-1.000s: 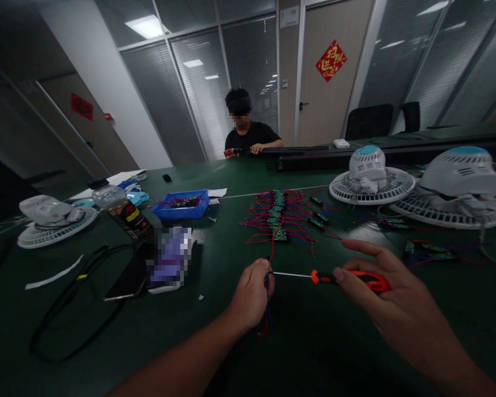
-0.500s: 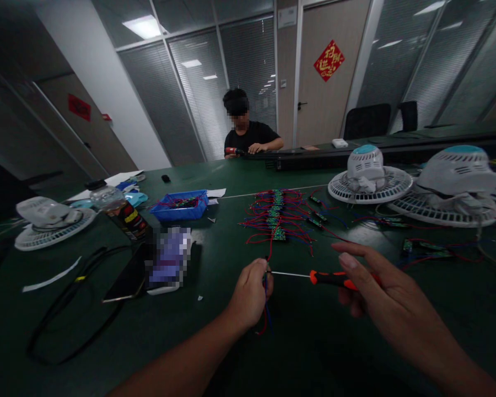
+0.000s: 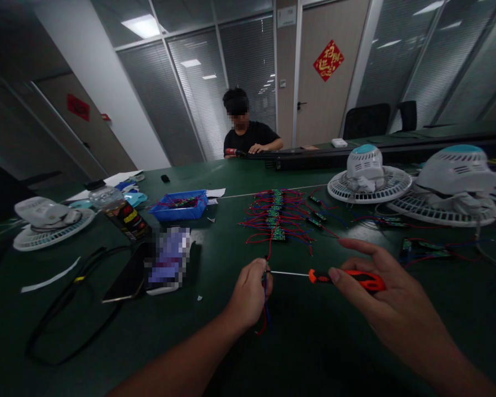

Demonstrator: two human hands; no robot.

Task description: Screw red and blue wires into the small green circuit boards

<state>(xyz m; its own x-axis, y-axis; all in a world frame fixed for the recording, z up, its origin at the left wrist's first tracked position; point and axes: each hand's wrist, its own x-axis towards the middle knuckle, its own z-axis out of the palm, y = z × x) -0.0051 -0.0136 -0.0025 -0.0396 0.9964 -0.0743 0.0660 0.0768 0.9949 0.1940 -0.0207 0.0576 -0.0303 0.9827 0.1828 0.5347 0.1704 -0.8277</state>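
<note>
My left hand [image 3: 250, 289] is closed on a small circuit board [image 3: 267, 269] with red and blue wires, held on edge above the table and mostly hidden by the fingers. My right hand [image 3: 391, 298] holds a screwdriver [image 3: 347, 278] with an orange and black handle, the thumb on the grip and the index finger raised off it. Its thin shaft points left, and the tip meets the board at my left fingers. Beyond them lies a row of green circuit boards [image 3: 278, 215] with red and blue wires spread to both sides.
A blue tray [image 3: 198, 212] of wired boards is left of the row. Two phones [image 3: 126, 275], a bottle [image 3: 126, 215] and a black cable [image 3: 37, 331] lie further left. White fan units [image 3: 366, 182] stand at right. A person [image 3: 248, 135] works across the green table [image 3: 182, 353].
The fingers of my right hand have shifted on the screwdriver: the thumb has moved left along the handle and more of the orange grip shows. My left hand stays nearly still with the board.
</note>
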